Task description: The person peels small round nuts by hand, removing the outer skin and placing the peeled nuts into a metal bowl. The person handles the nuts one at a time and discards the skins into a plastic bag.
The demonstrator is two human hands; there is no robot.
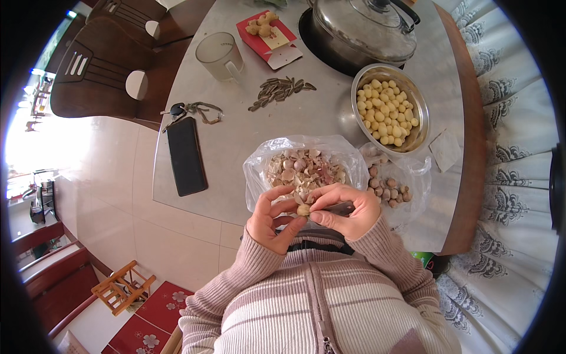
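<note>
Over the near table edge, my left hand point(272, 221) pinches a partly peeled garlic clove point(304, 209) between thumb and fingers. My right hand point(349, 210) grips a small knife point(339, 207), and its thumb and fingertip touch the clove too. Just beyond my fingers lies an open clear plastic bag point(258, 155) full of papery garlic skins point(287, 175), with a few unpeeled bulbs among them. To the right, another plastic bag point(420, 177) holds several unpeeled garlic bulbs point(389, 192). A stainless steel bowl point(423, 132) behind it contains many peeled, pale yellow cloves point(384, 110).
A lidded steel pot point(362, 35) stands behind the bowl. Further left are ginger point(263, 24) on a red box point(247, 31), a frosted mug point(219, 57), sunflower seeds point(281, 90), keys point(177, 109) and a phone point(186, 157). Wooden chairs point(101, 75) flank the table; a patterned curtain point(508, 132) hangs right.
</note>
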